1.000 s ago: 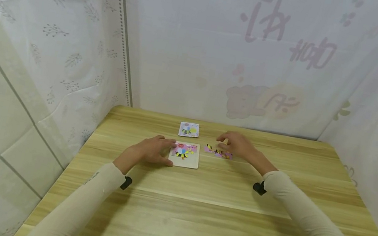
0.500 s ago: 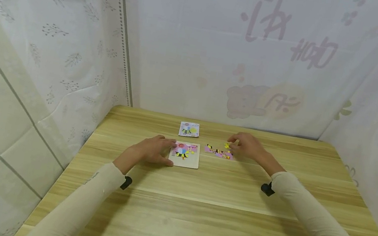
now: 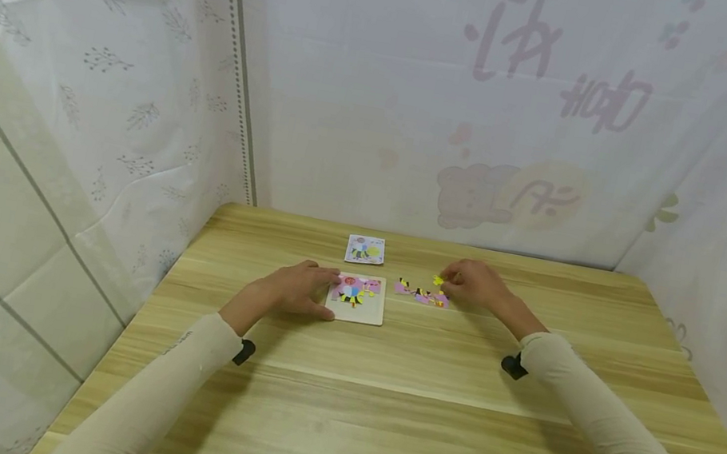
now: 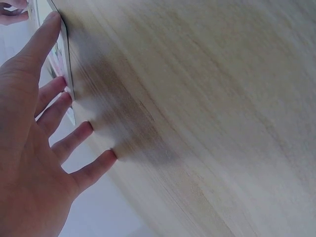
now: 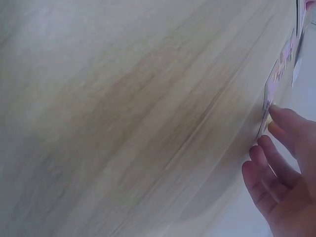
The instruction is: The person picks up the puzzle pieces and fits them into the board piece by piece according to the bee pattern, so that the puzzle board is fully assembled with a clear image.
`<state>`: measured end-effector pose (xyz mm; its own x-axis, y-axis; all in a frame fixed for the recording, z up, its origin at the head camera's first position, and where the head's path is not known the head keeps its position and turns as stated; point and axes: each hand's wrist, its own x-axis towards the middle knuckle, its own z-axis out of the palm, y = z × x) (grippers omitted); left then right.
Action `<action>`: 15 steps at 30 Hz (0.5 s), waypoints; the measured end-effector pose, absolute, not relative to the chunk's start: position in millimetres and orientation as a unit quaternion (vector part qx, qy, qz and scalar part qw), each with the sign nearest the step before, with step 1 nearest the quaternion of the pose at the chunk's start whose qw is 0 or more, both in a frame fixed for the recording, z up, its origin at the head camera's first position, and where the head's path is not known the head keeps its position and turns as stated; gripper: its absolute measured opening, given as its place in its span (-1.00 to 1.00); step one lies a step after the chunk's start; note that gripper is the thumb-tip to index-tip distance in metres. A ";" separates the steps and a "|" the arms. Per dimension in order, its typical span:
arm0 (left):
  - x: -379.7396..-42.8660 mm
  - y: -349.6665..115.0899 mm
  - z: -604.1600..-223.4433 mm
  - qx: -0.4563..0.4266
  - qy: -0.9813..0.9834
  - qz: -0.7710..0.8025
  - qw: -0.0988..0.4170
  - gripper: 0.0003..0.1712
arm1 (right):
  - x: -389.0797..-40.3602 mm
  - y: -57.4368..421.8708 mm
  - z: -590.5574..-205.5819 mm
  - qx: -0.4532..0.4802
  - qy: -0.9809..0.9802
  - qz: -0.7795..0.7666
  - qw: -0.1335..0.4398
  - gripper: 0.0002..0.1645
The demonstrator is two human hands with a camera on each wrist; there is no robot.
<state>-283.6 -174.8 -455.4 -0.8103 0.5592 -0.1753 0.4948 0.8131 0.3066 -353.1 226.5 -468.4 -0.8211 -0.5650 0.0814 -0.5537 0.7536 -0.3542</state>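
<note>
A pale puzzle board (image 3: 368, 314) lies on the table, its upper left part filled with pink, yellow and black pieces that show part of a bee. My left hand (image 3: 298, 286) rests at the board's left side, fingers spread and fairly straight, thumb touching the front left corner. Right of the board lies a row of loose puzzle pieces (image 3: 422, 293), pink with yellow and black. Just behind that row, my right hand (image 3: 479, 284) pinches a small yellow puzzle piece (image 3: 437, 281) between thumb and forefinger, low at the tabletop.
A printed picture card (image 3: 366, 249) with a bee lies behind the board. The wooden table (image 3: 330, 416) ends at the back against a hanging patterned cloth (image 3: 386, 101), with more cloth on both sides.
My right hand has shifted right, uncovering the yellow piece behind the row, and its thumb and forefinger have come together on that piece. The left hand and the board stay in place.
</note>
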 end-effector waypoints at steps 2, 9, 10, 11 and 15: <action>-283.8 -174.7 -455.9 0.280 0.943 0.121 0.129 -0.08 | -353.9 225.9 -469.9 -0.305 0.934 -0.184 0.011 -0.73; -284.2 -173.7 -455.5 0.282 0.944 0.116 0.128 -0.07 | -356.5 224.0 -473.1 -0.330 0.925 -0.190 0.001 -0.71; -284.2 -173.7 -455.2 0.282 0.944 0.115 0.129 -0.07 | -356.4 223.7 -473.0 -0.330 0.924 -0.192 0.002 -0.71; -284.3 -173.6 -455.1 0.281 0.944 0.114 0.129 -0.06 | -356.1 223.4 -472.7 -0.332 0.923 -0.193 0.003 -0.71; -284.8 -173.3 -454.9 0.280 0.945 0.110 0.132 -0.06 | -354.9 222.2 -471.5 -0.330 0.923 -0.197 0.008 -0.72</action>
<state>-284.8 -173.3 -454.9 -0.8088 0.5575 -0.1873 0.4998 0.8194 0.2809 -354.9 222.2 -471.5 -0.7819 -0.6124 0.1163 -0.6064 0.7042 -0.3693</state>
